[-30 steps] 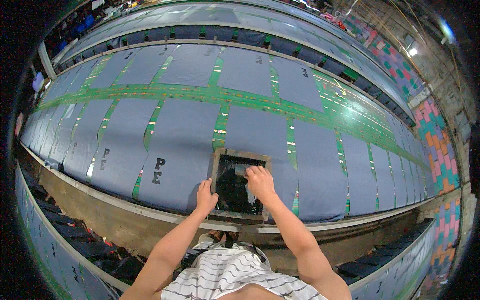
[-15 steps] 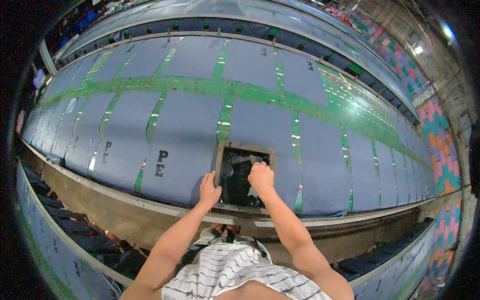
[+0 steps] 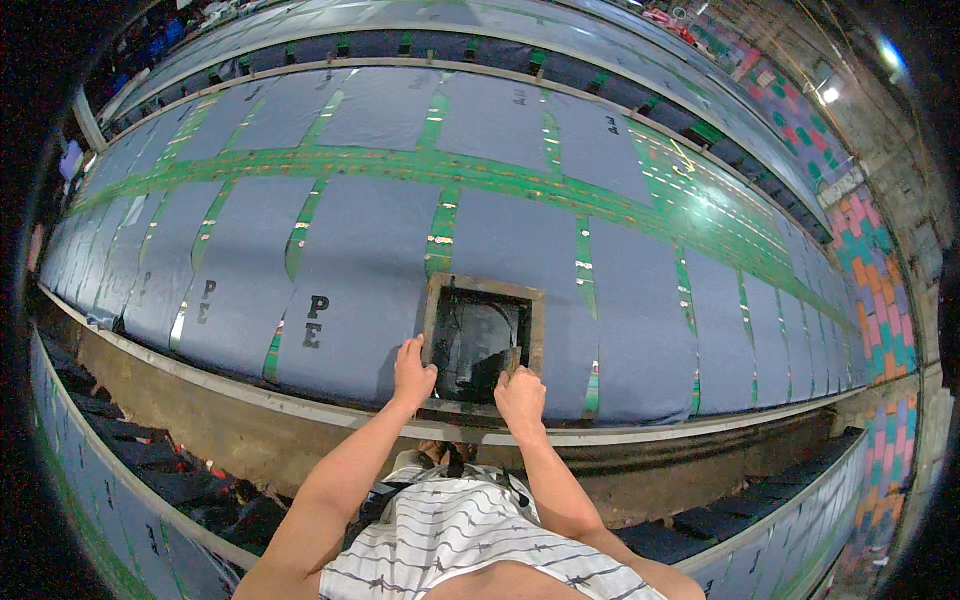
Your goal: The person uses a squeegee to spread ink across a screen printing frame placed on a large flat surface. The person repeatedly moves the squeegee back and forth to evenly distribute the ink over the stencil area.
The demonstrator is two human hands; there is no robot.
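A square screen-printing frame (image 3: 535,310) with black ink across its mesh lies on a grey-blue fabric panel (image 3: 365,270) near the table's front edge. My left hand (image 3: 412,372) grips the frame's left side with curled fingers. My right hand (image 3: 520,398) is closed on a flat squeegee (image 3: 513,355) at the near right part of the mesh. Black printed letters (image 3: 316,322) show on the panel left of the frame.
The long green table (image 3: 500,190) carries several fabric panels in two rows. A metal rail (image 3: 665,428) runs along its front edge. Further long tables (image 3: 300,25) stand beyond it and behind me at both lower sides. A painted brick wall (image 3: 870,250) rises at the right.
My right hand and the squeegee have moved from the upper part of the mesh down toward the frame's near edge. My left hand stays on the frame's left side.
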